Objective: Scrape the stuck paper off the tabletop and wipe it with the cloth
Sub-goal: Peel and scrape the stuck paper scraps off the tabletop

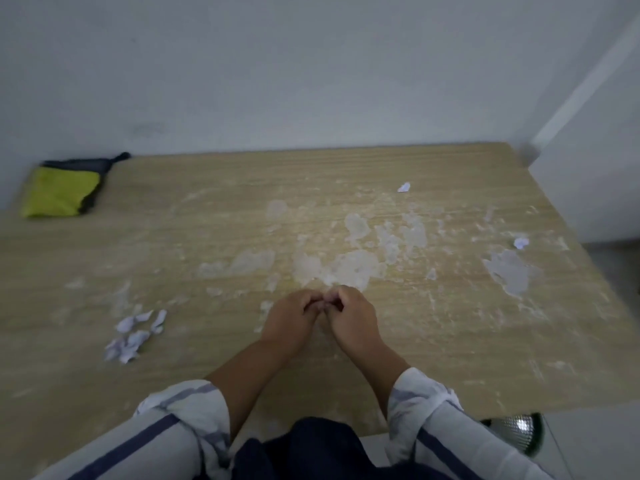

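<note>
Picking stuck paper [349, 268], hands together.

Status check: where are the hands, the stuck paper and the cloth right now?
Left hand and right hand together, fingers curled, picking at stuck paper. Cloth untouched, far left corner. Loose scraps piled left; nothing in the way.

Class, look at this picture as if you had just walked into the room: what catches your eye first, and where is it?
First, the pale patches of stuck paper smeared across the middle of the light wooden tabletop, with the left hand and right hand curled together just below them. Next, the folded yellow-green and grey cloth at the far left corner. A heap of torn white paper scraps lies left of the hands.
</note>
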`<act>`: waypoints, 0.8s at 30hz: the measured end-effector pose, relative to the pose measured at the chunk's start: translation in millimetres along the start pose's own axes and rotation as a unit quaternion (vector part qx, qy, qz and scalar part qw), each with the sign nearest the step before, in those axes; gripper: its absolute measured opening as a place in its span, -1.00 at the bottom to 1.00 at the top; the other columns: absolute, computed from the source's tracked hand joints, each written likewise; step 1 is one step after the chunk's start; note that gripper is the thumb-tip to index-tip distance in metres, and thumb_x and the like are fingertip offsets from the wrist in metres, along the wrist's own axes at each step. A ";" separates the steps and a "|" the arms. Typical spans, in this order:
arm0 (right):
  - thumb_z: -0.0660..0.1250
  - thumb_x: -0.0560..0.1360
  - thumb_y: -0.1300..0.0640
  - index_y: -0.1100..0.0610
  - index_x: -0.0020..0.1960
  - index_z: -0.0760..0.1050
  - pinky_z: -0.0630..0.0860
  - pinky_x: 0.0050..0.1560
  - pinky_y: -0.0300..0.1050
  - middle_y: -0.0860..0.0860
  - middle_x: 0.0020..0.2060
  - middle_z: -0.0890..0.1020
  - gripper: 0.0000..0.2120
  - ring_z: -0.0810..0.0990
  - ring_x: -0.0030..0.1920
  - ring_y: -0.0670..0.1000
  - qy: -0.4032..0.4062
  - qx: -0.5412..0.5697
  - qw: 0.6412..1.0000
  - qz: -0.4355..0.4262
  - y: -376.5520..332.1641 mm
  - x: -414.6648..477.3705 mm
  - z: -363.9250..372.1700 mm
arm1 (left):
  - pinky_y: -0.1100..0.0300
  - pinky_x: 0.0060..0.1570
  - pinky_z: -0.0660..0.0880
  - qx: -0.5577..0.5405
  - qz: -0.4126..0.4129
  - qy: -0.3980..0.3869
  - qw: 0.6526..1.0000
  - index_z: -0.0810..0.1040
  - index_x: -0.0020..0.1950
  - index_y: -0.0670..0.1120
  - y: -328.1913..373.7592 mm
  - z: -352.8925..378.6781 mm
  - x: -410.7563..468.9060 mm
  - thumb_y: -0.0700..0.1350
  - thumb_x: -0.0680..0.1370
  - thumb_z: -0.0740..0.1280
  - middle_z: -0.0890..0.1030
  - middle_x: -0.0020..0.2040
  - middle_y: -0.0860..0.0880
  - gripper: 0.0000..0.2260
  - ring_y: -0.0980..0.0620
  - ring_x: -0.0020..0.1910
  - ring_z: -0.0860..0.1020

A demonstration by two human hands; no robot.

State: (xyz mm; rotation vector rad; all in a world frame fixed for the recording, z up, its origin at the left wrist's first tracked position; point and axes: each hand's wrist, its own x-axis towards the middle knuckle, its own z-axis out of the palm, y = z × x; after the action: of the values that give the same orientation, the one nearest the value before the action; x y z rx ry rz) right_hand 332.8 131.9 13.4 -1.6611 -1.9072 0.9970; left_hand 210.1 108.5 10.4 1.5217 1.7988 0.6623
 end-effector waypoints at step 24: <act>0.18 0.52 0.22 0.24 -0.03 0.54 0.30 -0.13 -0.10 0.16 -0.08 0.53 -0.82 0.47 -0.04 0.15 -0.211 -0.087 0.957 -0.181 -160.8 -13.2 196.2 | 0.11 0.11 0.35 0.160 -0.147 0.183 0.959 0.63 0.08 0.00 -172.7 -170.0 -90.3 -0.06 0.55 0.27 0.58 0.02 -0.06 -0.82 -0.06 0.04 0.46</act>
State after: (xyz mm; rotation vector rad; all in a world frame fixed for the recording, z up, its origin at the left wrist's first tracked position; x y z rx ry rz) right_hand 87.4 67.2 6.2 -1.1746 -2.5272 1.1199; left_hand -22.5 -4.6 5.2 1.3472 2.4549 0.5490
